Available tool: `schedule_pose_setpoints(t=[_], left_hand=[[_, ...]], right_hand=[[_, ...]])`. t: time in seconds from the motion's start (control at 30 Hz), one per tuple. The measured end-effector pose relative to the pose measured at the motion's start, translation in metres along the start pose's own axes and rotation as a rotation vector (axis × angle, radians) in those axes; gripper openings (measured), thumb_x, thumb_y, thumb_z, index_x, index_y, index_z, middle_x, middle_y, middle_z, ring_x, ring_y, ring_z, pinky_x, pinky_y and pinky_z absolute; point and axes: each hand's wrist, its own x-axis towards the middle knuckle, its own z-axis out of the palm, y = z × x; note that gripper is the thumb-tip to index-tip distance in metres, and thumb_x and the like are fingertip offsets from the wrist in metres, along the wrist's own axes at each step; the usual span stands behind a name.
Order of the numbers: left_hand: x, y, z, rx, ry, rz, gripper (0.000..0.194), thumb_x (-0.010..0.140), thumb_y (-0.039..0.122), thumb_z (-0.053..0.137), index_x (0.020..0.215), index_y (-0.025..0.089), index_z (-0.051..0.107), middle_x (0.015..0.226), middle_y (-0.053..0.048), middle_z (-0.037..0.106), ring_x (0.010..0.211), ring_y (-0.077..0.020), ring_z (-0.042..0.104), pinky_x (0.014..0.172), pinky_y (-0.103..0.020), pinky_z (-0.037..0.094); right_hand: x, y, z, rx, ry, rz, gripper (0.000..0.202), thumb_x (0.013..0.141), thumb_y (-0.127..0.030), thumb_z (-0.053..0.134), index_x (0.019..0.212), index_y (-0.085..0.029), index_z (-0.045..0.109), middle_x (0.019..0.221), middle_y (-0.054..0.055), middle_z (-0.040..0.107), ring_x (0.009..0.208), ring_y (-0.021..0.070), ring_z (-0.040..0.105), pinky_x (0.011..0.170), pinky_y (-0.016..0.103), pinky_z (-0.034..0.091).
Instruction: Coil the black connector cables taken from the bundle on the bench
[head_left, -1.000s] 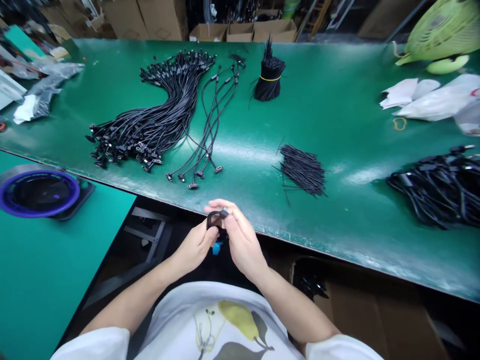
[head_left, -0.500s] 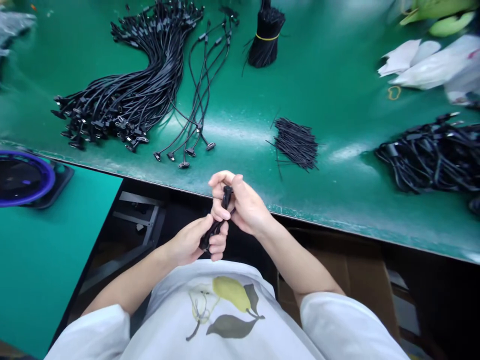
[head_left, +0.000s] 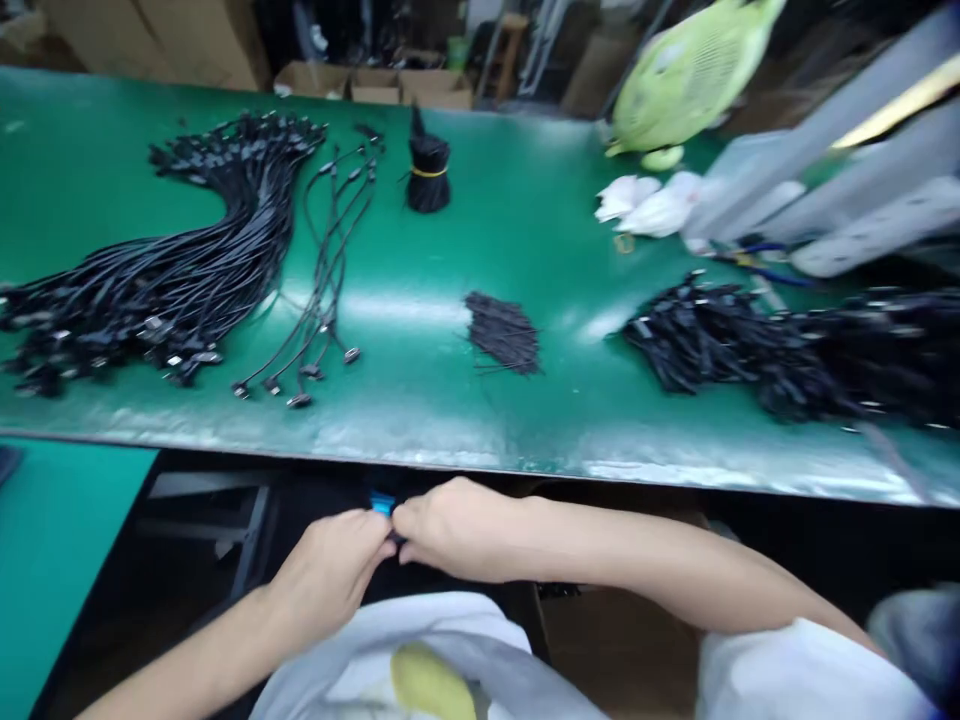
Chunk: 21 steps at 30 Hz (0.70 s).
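Observation:
My left hand (head_left: pixel 334 560) and my right hand (head_left: pixel 450 525) meet just below the table's front edge, fingers pinched together. A small bright blue piece (head_left: pixel 382 503) shows between them, with a bit of something black under it; most of what they hold is hidden. On the green table beyond lie a large bundle of black cables (head_left: pixel 247 220), a few loose black cables (head_left: pixel 330 270) and a small pile of short black ties (head_left: pixel 504 333).
A black tie bundle with a yellow band (head_left: pixel 429 175) stands farther back. To the right are a heap of black cables (head_left: pixel 795 350), white scraps (head_left: pixel 660 205), a green mesh bag (head_left: pixel 682 80) and blue-handled pliers (head_left: pixel 772 270). Cardboard boxes (head_left: pixel 375 85) sit behind the table.
The view has tilted up and turned right. My hands have turned knuckles-up and closed together; the black cable seen between them before is mostly hidden, and a blue piece now shows.

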Motion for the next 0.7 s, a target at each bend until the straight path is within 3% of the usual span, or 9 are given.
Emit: schedule_pose_setpoints(t=[0.1, 0.2, 0.33, 0.47, 0.53, 0.6, 0.63, 0.7], left_hand=[[0.0, -0.004, 0.009, 0.182, 0.1, 0.215, 0.019, 0.088, 0.01, 0.045, 0.077, 0.022, 0.055, 0.063, 0.0, 0.059, 0.053, -0.0164, 0.05, 0.052, -0.027, 0.033], [0.007, -0.005, 0.011, 0.094, 0.038, 0.234, 0.02, 0.086, 0.009, 0.046, 0.079, 0.024, 0.058, 0.063, 0.0, 0.061, 0.051, -0.0158, 0.052, 0.05, -0.025, 0.038], [0.025, 0.007, 0.002, -0.355, -0.074, -0.165, 0.022, 0.092, 0.034, 0.049, 0.076, 0.027, 0.063, 0.065, -0.001, 0.063, 0.056, -0.0175, 0.055, 0.055, -0.026, 0.046], [0.052, 0.008, -0.007, -0.707, -0.134, -0.461, 0.037, 0.086, 0.059, 0.052, 0.08, 0.027, 0.069, 0.075, -0.004, 0.065, 0.069, -0.0212, 0.057, 0.065, -0.03, 0.051], [0.067, -0.001, -0.007, -0.745, -0.16, -0.525, 0.041, 0.083, 0.063, 0.056, 0.078, 0.024, 0.068, 0.069, -0.003, 0.061, 0.063, -0.0184, 0.052, 0.06, -0.028, 0.048], [0.081, -0.013, -0.007, -0.787, -0.102, -0.566, 0.043, 0.081, 0.062, 0.058, 0.073, 0.021, 0.064, 0.06, 0.0, 0.051, 0.055, -0.014, 0.042, 0.053, -0.025, 0.042], [0.088, -0.019, -0.006, -0.831, -0.036, -0.583, 0.043, 0.081, 0.061, 0.059, 0.071, 0.02, 0.062, 0.057, 0.001, 0.046, 0.054, -0.0123, 0.038, 0.051, -0.023, 0.039], [0.102, -0.026, -0.003, -0.952, 0.093, -0.601, 0.043, 0.081, 0.059, 0.062, 0.07, 0.018, 0.058, 0.057, 0.003, 0.04, 0.053, -0.0103, 0.035, 0.049, -0.021, 0.035]], right_hand=[[-0.009, 0.013, -0.002, 0.341, -0.157, -0.029, 0.028, 0.097, -0.043, 0.049, 0.089, -0.017, 0.058, 0.079, 0.001, 0.069, 0.071, 0.012, 0.065, 0.057, 0.019, 0.043], [-0.016, 0.019, 0.007, 0.428, -0.082, -0.013, 0.034, 0.099, -0.045, 0.041, 0.087, -0.019, 0.059, 0.086, -0.001, 0.071, 0.075, 0.0114, 0.067, 0.061, 0.019, 0.045], [-0.014, 0.019, 0.02, 0.069, 0.192, 0.052, 0.037, 0.102, -0.041, 0.034, 0.091, -0.016, 0.06, 0.079, 0.004, 0.071, 0.067, 0.0171, 0.066, 0.052, 0.025, 0.042], [-0.012, 0.032, 0.008, -0.193, 0.361, 0.013, 0.046, 0.099, -0.051, 0.035, 0.088, -0.015, 0.061, 0.072, 0.006, 0.067, 0.065, 0.02, 0.065, 0.048, 0.026, 0.042], [-0.024, 0.054, -0.009, -0.117, 0.402, -0.002, 0.043, 0.098, -0.053, 0.04, 0.088, -0.017, 0.062, 0.078, 0.004, 0.068, 0.071, 0.0176, 0.065, 0.051, 0.024, 0.043], [-0.047, 0.089, -0.027, -0.008, 0.544, 0.048, 0.034, 0.099, -0.046, 0.042, 0.096, -0.021, 0.064, 0.091, 0.002, 0.069, 0.084, 0.0147, 0.065, 0.062, 0.023, 0.048], [-0.06, 0.111, -0.034, 0.019, 0.666, 0.124, 0.03, 0.1, -0.041, 0.041, 0.101, -0.022, 0.065, 0.099, 0.002, 0.068, 0.092, 0.014, 0.064, 0.07, 0.024, 0.049], [-0.085, 0.158, -0.043, -0.013, 0.95, 0.416, 0.026, 0.1, -0.029, 0.042, 0.108, -0.022, 0.065, 0.112, 0.006, 0.064, 0.103, 0.0157, 0.06, 0.087, 0.03, 0.048]])
